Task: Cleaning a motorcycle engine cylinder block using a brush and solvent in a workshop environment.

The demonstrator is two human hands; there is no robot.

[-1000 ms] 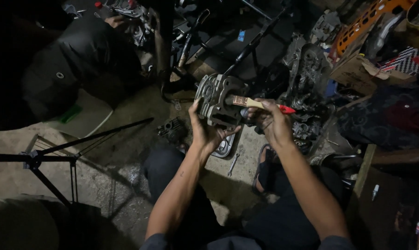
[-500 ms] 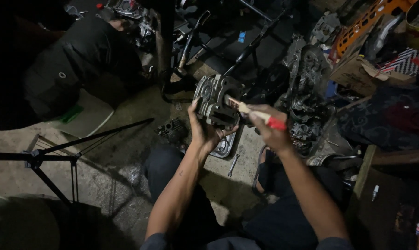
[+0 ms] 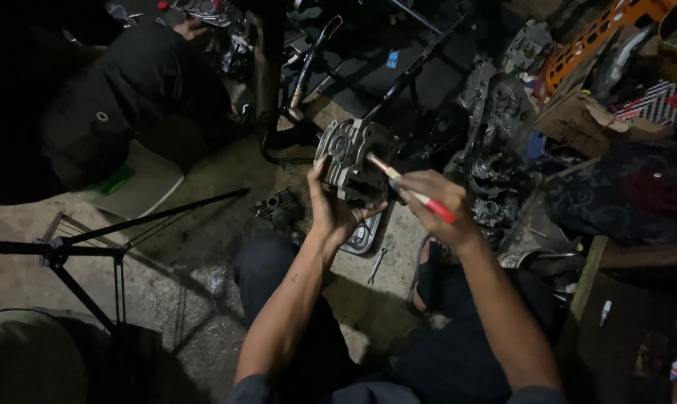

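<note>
Engine casing [image 3: 351, 161], grey metal, sits up in the left hand [image 3: 331, 213], fingers wrapped under it. Right hand [image 3: 432, 202] pinches a red-handled brush [image 3: 413, 192]; its tip has swung from lying across the casing to poking into it, mid-cleaning I'd say.

Both forearms stretched toward 12 o'clock; left hand [image 3: 329, 213] cupped, fingers curled in a firm grip; right hand [image 3: 435, 206] closed, pinching at 10 o'clock.
</note>
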